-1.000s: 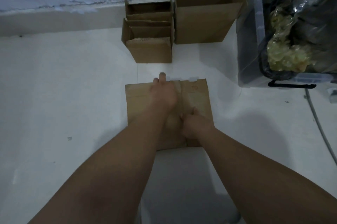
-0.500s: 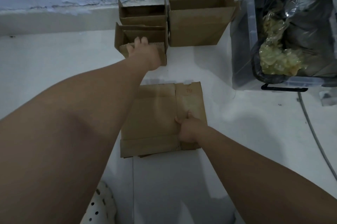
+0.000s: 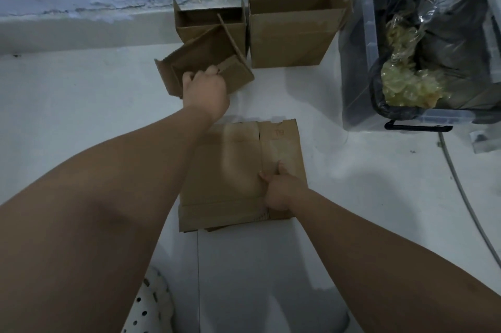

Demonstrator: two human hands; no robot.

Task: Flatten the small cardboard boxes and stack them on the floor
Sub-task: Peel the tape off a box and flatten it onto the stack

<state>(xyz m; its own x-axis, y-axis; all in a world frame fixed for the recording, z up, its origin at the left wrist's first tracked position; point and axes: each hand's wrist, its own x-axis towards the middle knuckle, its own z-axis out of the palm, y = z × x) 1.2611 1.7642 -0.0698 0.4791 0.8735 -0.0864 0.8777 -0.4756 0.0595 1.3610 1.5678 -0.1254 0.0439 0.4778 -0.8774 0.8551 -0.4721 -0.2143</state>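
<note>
From my feed I see the left hand (image 3: 205, 91) reaching forward with its fingers curled over the near rim of a small open box (image 3: 202, 65), clamped on the cardboard. That box is tilted, its far side raised and its open mouth turned toward the camera; it sits on the white floor (image 3: 67, 105) just in front of the wall, and I cannot tell whether its far corner touches the box behind it. Behind it a second small box (image 3: 210, 21) stands upright against the base of the wall, open at the top, and right beside that one stands a larger open box (image 3: 291, 32) with its flaps up.

The right hand (image 3: 278, 189) lies on the flattened stack (image 3: 235, 167), knuckles up and fingers bent, pressing on the top sheet near the stack's right side; it is closed down against the cardboard rather than wrapped around it (I cannot make out a true pinch). The stack lies flat on the floor, nearer to me than the upright boxes, with lower sheets peeking out at its near edge.

Toward the floor's right edge stands a clear plastic bin (image 3: 360, 67) holding a dark bag (image 3: 447, 34), and a grey cable (image 3: 461, 186) trails past it.
</note>
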